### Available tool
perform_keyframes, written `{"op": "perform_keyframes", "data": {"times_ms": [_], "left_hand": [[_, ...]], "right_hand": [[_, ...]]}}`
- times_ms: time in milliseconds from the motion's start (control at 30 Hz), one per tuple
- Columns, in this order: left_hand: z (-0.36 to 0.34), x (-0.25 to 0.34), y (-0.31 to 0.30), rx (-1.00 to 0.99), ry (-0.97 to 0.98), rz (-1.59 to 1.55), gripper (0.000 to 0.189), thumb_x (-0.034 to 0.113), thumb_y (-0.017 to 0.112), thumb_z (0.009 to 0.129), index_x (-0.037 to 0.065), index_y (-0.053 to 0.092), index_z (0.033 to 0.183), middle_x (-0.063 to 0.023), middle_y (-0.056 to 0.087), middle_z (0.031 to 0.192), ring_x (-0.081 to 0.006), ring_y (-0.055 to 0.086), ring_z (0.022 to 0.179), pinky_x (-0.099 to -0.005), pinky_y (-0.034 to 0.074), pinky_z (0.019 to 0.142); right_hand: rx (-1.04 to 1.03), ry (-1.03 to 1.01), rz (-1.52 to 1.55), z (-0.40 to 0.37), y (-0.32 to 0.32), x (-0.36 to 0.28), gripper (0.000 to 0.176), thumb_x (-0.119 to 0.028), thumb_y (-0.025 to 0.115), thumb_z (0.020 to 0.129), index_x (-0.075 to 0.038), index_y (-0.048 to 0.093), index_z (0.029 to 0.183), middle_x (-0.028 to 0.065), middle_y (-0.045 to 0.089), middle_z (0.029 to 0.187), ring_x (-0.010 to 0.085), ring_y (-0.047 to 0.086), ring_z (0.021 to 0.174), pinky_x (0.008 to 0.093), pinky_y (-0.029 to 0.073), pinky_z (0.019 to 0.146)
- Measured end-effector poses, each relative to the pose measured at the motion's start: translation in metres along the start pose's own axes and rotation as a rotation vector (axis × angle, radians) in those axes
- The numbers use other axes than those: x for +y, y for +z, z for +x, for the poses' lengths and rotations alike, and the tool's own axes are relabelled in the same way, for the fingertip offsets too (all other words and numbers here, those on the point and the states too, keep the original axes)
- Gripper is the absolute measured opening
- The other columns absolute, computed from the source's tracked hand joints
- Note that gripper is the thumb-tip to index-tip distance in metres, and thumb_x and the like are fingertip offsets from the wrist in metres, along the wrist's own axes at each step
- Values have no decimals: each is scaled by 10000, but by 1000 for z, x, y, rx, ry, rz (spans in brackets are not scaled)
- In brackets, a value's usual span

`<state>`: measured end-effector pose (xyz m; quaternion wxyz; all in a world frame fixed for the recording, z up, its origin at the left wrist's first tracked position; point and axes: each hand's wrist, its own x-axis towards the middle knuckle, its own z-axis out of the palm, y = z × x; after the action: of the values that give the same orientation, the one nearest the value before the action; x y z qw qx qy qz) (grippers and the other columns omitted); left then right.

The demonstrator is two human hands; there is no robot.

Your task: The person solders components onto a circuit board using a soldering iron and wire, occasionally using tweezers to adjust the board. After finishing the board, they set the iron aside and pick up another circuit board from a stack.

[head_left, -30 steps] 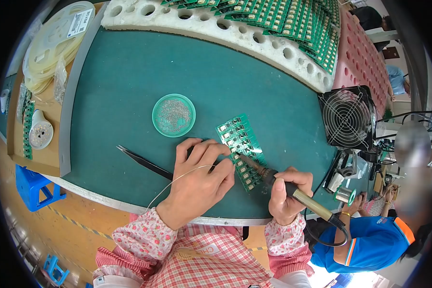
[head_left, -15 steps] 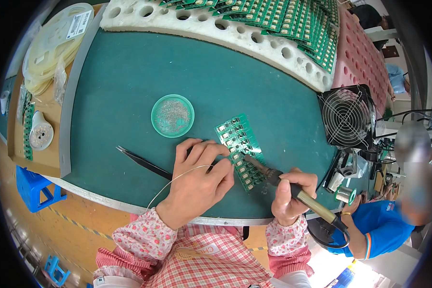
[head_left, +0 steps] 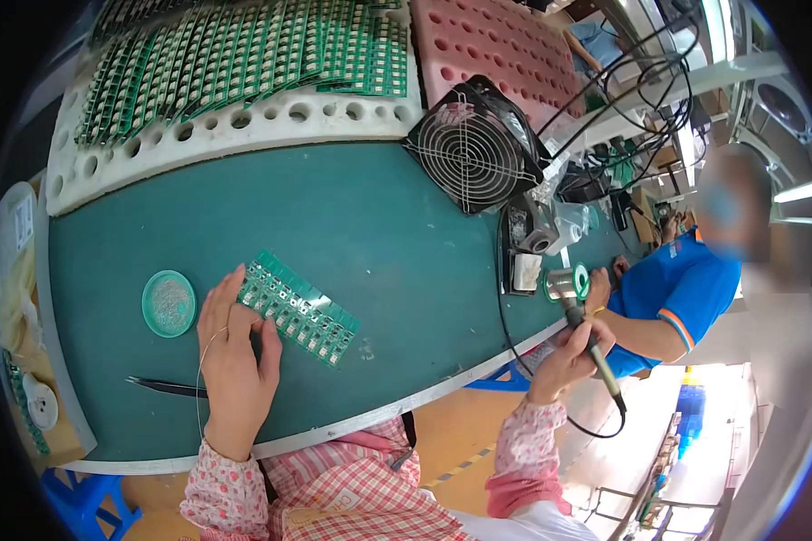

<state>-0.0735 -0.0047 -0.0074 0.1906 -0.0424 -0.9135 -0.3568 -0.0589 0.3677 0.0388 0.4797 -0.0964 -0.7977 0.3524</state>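
My left hand (head_left: 235, 356) lies on the green mat, fingertips pressing the near left end of a green circuit board panel (head_left: 299, 307), with a thin solder wire (head_left: 200, 361) looped by it. My right hand (head_left: 570, 354) is off the table's right edge, closed around a soldering iron (head_left: 591, 347). The iron's tip points up toward a solder spool (head_left: 564, 282). A small green dish (head_left: 169, 303) of tiny metal parts sits left of my left hand. Black tweezers (head_left: 164, 388) lie on the mat beside my left wrist.
A white foam rack (head_left: 235, 122) with several green boards stands at the back, a pink rack (head_left: 487, 41) beside it. A black fan (head_left: 475, 144) and an iron stand (head_left: 532, 239) sit at right. A person in a blue shirt (head_left: 672, 288) works to the right.
My head has turned right, so the scene has shifted left. My right hand has carried the soldering iron off the board to the table's right edge. My left hand stays on the board.
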Motion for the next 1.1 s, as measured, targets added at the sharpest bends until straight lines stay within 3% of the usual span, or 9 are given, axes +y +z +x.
{"op": "perform_keyframes", "data": {"times_ms": [167,233,300,367,433,567,667,833,1100], "left_hand": [[-3,3,1,-23,-19,-19,126,-2,641,826,6,522,865,-217,604,1285,-429,558,1199,-485,438,1031],[-3,7,2,-72,-11,-87,125,-28,632,829,-5,514,863,-209,602,1302,-402,590,1166,-421,485,909],[-5,10,6,-80,16,-106,124,-25,634,831,-4,515,859,-206,607,1292,-397,597,1162,-433,486,917],[-7,13,7,-88,43,-139,125,-22,637,832,-3,516,855,-202,613,1283,-391,603,1159,-446,486,926],[-10,16,8,-120,98,-211,123,-15,641,839,-3,518,848,-190,633,1249,-397,604,1165,-486,484,937],[-17,24,-1,-55,68,-129,110,36,643,858,9,537,854,-149,671,1141,-361,631,1062,-491,429,974],[-25,24,0,-63,59,-3,125,72,689,814,24,577,841,-89,664,1062,-302,632,994,-492,412,976],[-28,28,6,-38,51,-42,98,35,688,767,50,592,768,-56,664,1006,-273,629,943,-475,412,963],[-29,24,10,-11,25,-87,127,37,715,704,53,591,726,-48,640,963,-259,625,927,-460,417,957]], "right_hand": [[-116,-400,-266,37,26,29,249,-69,576,1001,18,575,1235,127,642,1045,181,617,851,291,512,711],[-290,-255,-268,42,29,52,276,-59,597,986,-1,609,1255,181,654,1142,276,655,987,332,515,863],[-414,-397,-334,45,38,50,278,-58,605,978,-15,620,1252,172,665,1143,279,662,1000,337,509,877],[-422,-221,-329,39,34,51,297,-78,567,1008,-4,603,1294,111,650,1237,179,618,1065,290,460,952],[-352,-275,-305,30,33,37,278,-66,605,980,-14,621,1253,142,676,1165,226,666,1020,312,514,853],[-212,69,55,-4,19,14,241,-71,594,987,19,610,1210,97,670,1109,138,634,927,235,513,729],[-311,131,128,-31,22,-23,217,-82,597,967,21,606,1157,103,659,1022,77,577,675,202,484,609],[-518,270,420,-57,48,-78,185,-33,617,914,11,523,1067,86,601,867,102,581,621,220,478,567],[-789,-83,532,-67,77,-86,206,-30,723,825,9,564,951,94,653,726,155,564,548,281,438,512]]}}
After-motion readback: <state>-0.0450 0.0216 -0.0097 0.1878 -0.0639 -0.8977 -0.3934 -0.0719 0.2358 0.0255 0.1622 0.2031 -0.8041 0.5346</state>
